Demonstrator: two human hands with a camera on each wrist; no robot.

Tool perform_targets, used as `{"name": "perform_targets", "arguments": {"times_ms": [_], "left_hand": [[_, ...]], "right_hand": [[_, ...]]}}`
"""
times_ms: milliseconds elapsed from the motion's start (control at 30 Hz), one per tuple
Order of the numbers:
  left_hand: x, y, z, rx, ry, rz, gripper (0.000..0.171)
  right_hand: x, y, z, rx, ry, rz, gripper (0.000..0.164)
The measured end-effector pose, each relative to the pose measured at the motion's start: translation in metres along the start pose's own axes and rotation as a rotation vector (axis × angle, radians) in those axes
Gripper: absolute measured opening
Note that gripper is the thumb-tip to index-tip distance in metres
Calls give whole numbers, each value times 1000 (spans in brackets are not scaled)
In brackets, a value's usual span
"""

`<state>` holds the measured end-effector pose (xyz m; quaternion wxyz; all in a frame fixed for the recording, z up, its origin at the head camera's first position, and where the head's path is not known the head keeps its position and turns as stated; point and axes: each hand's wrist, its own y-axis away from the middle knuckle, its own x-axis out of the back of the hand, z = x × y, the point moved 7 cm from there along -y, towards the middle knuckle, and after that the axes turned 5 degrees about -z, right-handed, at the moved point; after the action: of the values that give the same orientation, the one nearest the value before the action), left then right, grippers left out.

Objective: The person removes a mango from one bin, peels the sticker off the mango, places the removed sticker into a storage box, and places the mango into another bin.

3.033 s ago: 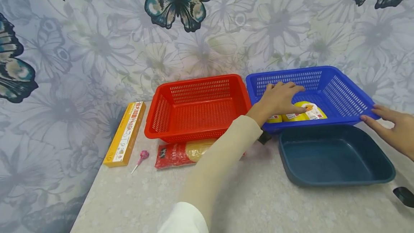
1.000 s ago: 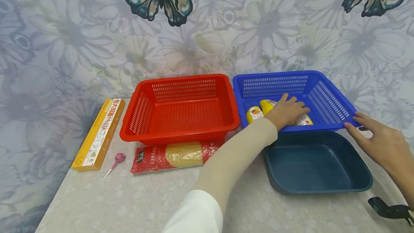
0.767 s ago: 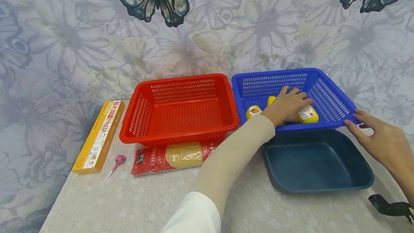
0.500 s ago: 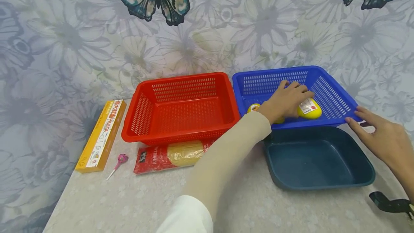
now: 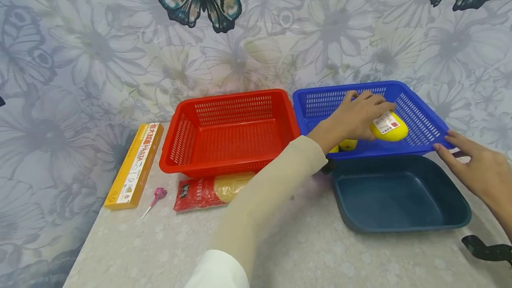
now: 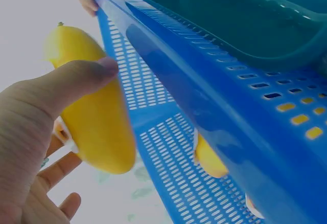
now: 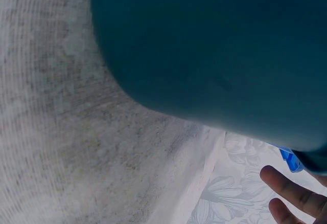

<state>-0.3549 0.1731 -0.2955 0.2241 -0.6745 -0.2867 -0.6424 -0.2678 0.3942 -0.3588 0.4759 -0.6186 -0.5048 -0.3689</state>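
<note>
My left hand (image 5: 356, 114) grips a yellow mango (image 5: 390, 128) with a white label and holds it over the blue basket (image 5: 430, 121). In the left wrist view, the thumb lies across that mango (image 6: 97, 116), the fingers behind it. More mangoes (image 5: 348, 145) lie in the basket, partly hidden by the left hand and the front wall. My right hand (image 5: 476, 163) pinches the basket's front right corner between thumb and fingers. The right wrist view catches only a few of its fingers (image 7: 291, 188), beside the dark teal tub (image 7: 204, 55).
Left of the blue basket stands a red basket (image 5: 228, 166). A red packet of dried noodles (image 5: 200, 192) lies before it, partly under my left sleeve. Farther left are a lollipop (image 5: 160, 193) and a yellow pasta box (image 5: 136, 163). A black strap-like piece (image 5: 486, 250) shows at the right.
The left hand has gone from reaching among the mangoes to gripping one and lifting it toward the upper right. The right hand stays at the basket corner. The head view has shifted slightly.
</note>
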Motion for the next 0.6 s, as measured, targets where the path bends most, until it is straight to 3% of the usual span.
{"name": "perform_targets", "arguments": {"times_ms": [267, 600], "left_hand": [[0, 22, -6, -6, 53, -24, 82], [1, 44, -11, -25, 55, 7, 79]], "right_hand": [[0, -2, 0, 7, 0, -2, 75], [1, 0, -1, -8, 5, 6, 76]]}}
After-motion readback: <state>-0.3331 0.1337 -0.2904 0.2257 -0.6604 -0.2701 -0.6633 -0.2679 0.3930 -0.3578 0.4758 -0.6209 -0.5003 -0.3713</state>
